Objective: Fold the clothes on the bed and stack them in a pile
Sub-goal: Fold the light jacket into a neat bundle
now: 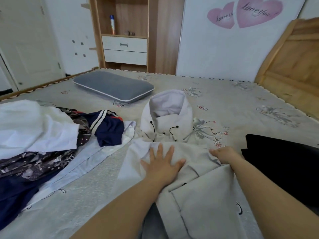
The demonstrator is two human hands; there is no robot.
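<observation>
At lower centre, the left hand (161, 163) lay flat, fingers spread, on the hooded jacket (193, 173) upon the bed (241, 104); the right hand (223, 156) curled, gripping its fabric.

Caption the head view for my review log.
Left hand flat on pale hooded jacket, right hand gripping its edge.

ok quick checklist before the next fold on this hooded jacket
1. Left hand flat on the jacket, pinning it: ok.
2. Right hand grips the jacket's right edge: ok.
3. Hood laid out flat: not ok, it stands open.
4. Fabric under the left hand smooth: not ok, creased.
5. Black garment clear of the fold: cannot tell.
6. Unfolded clothes heap apart from the jacket: ok.
</observation>
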